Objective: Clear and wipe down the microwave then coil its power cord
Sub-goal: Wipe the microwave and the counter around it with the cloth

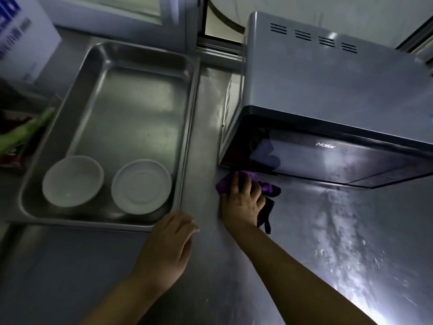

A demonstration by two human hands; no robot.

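One cloth (269, 187), gripped under right hand (242, 202); one microwave (328, 95) just beyond; left hand (169, 240) relaxed, empty; two bowls (73, 180) in tray (187, 127) leftward.

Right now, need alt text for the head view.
Right hand presses a purple cloth on the steel counter below the closed microwave door; left hand rests open beside it. A steel tray at left holds a white bowl and plate.
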